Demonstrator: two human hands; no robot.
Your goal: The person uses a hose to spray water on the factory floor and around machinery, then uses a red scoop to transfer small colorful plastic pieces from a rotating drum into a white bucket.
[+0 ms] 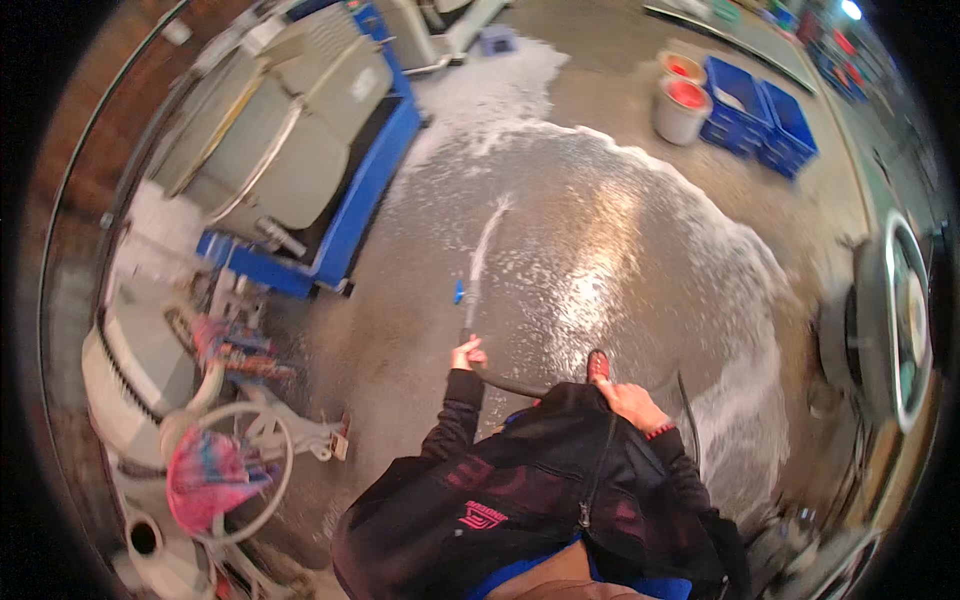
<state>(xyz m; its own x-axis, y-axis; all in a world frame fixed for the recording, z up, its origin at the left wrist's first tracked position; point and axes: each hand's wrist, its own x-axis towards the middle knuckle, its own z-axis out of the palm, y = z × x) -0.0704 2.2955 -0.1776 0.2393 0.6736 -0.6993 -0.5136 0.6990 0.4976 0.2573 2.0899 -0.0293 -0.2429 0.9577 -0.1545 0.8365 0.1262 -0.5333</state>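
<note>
My left hand [468, 353] is closed around a dark hose [512, 384] near its front end. A white stream of water [484, 250] shoots forward from it onto the wet floor. Beside the stream shows a small blue piece [459, 291]; whether it belongs to the hose I cannot tell. Behind the left hand the hose runs right and passes out of sight behind my dark jacket [530, 470]. My right hand [637, 405] is at the jacket's front edge, fingers bent, and what they grip is hidden. A reddish shoe [598, 365] pokes out just ahead of it.
White foam [700, 200] rings the wet concrete floor [400, 330]. Left stand a large grey drum machine [290, 130] on a blue frame [375, 180] and a pale machine with a handwheel [285, 470]. Buckets [683, 110] and blue crates [737, 105] are far right; a round metal-rimmed machine [890, 320] stands nearer.
</note>
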